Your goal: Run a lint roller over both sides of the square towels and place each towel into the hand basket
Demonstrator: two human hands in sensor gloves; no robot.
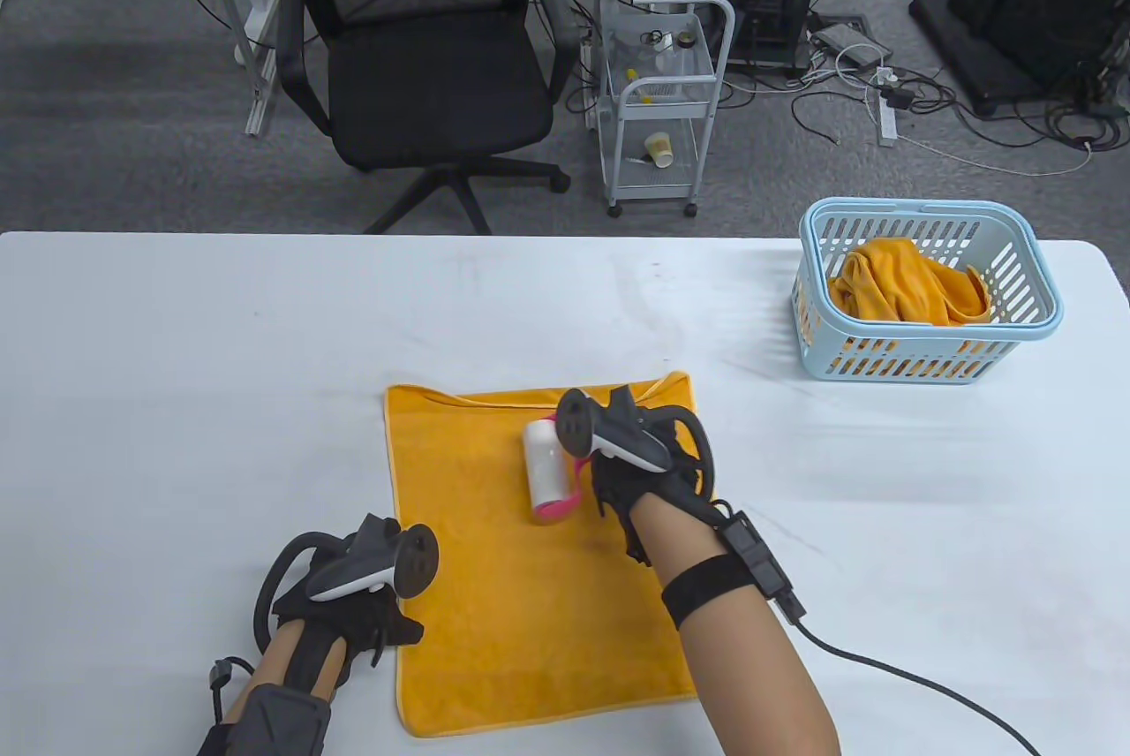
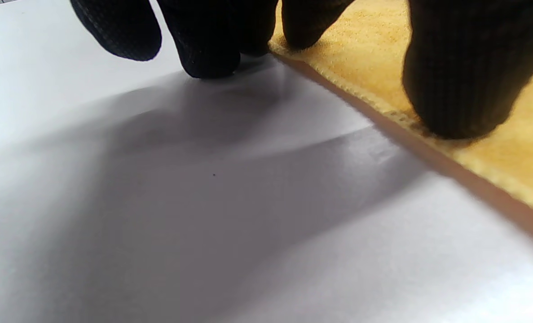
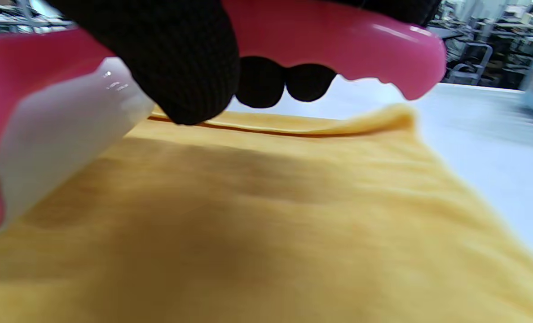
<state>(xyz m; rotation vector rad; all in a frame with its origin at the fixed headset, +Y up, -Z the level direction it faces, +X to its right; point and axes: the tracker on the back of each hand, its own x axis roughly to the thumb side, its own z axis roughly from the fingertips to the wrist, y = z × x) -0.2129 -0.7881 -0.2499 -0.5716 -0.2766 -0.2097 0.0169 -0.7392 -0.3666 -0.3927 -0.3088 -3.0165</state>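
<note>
The right hand's fingers (image 3: 190, 67) clench the pink handle of the lint roller (image 1: 549, 473), which lies on the orange towel (image 1: 530, 597) mid-bench. The left hand (image 1: 353, 606) has straight fingers (image 2: 455, 89) pressing the towel's left edge. If that press slackens, the sticky roller will likely drag and bunch the cloth; the basket (image 1: 1015, 341) stands well apart.

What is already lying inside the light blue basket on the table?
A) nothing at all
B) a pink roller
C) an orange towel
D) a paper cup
C: a crumpled orange towel shows above the rim of the basket, while the lint roller is over the flat towel.
</note>
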